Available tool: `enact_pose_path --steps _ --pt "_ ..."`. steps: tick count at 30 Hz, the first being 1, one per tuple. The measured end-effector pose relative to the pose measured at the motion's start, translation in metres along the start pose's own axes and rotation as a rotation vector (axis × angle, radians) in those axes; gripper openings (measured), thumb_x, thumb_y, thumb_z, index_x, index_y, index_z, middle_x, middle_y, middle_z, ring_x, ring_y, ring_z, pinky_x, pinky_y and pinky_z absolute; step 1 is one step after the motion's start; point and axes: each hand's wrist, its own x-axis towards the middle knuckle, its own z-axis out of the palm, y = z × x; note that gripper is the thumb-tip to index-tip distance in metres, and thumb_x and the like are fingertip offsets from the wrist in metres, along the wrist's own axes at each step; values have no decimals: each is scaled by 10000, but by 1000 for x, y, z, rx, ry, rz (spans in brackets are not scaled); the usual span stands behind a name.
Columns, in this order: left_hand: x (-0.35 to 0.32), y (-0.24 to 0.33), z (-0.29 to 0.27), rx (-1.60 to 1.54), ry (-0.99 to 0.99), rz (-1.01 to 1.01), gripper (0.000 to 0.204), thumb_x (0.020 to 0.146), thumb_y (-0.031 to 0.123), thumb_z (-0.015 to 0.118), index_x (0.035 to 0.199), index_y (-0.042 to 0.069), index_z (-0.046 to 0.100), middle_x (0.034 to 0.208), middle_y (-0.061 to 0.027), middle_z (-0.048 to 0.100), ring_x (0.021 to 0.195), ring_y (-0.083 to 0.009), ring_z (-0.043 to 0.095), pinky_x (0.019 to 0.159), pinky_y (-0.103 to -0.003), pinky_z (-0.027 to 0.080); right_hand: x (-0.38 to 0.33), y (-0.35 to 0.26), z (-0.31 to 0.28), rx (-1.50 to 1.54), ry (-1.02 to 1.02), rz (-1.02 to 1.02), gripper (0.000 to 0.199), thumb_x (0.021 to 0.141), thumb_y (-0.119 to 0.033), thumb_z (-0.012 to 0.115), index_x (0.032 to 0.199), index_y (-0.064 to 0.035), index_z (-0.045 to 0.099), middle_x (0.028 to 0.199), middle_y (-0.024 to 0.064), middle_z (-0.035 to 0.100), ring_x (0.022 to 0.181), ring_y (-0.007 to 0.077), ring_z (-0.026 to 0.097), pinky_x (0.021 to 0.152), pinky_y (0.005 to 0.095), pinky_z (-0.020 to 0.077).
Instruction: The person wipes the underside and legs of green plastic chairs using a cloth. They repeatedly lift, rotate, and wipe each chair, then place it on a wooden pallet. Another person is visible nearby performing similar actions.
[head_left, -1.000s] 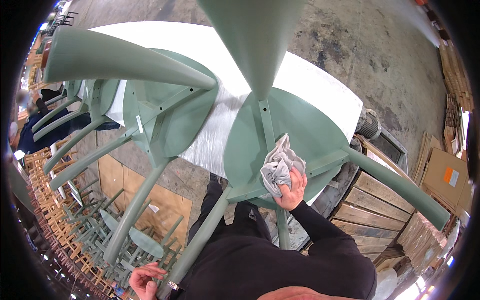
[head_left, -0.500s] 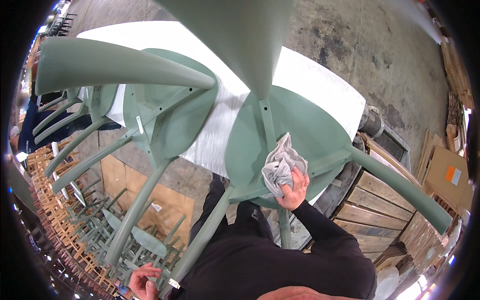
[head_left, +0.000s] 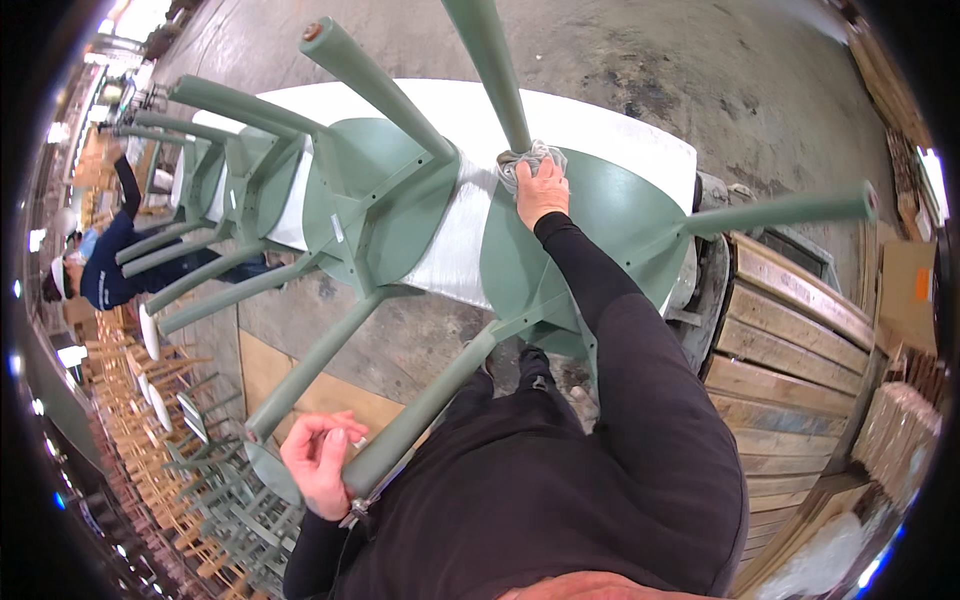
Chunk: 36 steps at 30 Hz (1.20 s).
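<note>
An upturned green chair or stool (head_left: 610,200) lies seat-down in front of me, its legs splayed up and outward. My right hand (head_left: 542,190) is closed on a crumpled grey cloth (head_left: 518,172), pressing it where the far leg (head_left: 490,70) meets the underside. My left hand (head_left: 322,462) is beside the end of the near left leg (head_left: 415,415), its fingers loosely bent and nothing visibly held. A small pale spot shows by its fingertips, too small to make out. The cloth is partly hidden under my right hand.
More upturned green seats (head_left: 385,190) line the white-covered surface (head_left: 455,250) to the left, legs jutting toward me. A co-worker in dark clothes (head_left: 110,265) is at far left. Stacked chair frames (head_left: 235,510) fill the lower left; slatted wood (head_left: 790,365) stands at right.
My right hand has carried the cloth from the near crosspiece up to the base of the far leg. My left hand has moved up and right, beside the near leg. My view has shifted.
</note>
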Motion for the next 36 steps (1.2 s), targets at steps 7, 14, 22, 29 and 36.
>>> enact_pose_path --steps 7,14,22,29,36 --pt "5 -25 -9 -219 -266 225 206 1021 200 582 967 2 564 675 -88 628 649 -224 662 897 -481 528 -172 -24 -10 -62 18 70 334 848 -108 623 1181 -131 617 1291 227 533 1230 431 536 1015 561 440" --pt "13 -36 -4 -484 -619 391 185 1025 191 558 992 9 566 612 -73 608 543 -218 625 720 -416 551 -329 -118 -11 681 84 249 420 771 -48 633 1189 -64 597 1335 265 535 1276 463 498 1041 534 432" --pt "16 -29 -8 -492 -763 379 141 1012 119 569 934 2 579 631 -66 599 566 -191 620 685 -389 557 -285 -2 -42 -172 330 513 288 884 -160 609 1172 -162 613 1082 150 594 1056 345 611 841 462 504" --pt "19 -28 -18 -372 -694 416 125 1012 81 536 932 -6 577 641 -70 584 573 -192 611 683 -389 552 -416 -166 72 543 -101 633 540 817 -84 654 1341 -87 527 1324 255 571 1151 469 601 996 528 480" --pt "16 -33 -12 -433 -748 424 131 1016 100 530 942 0 568 641 -75 581 576 -200 615 681 -394 550 -310 -77 30 649 912 1310 638 811 -9 699 1398 25 452 1340 286 526 1308 452 499 1106 496 406"
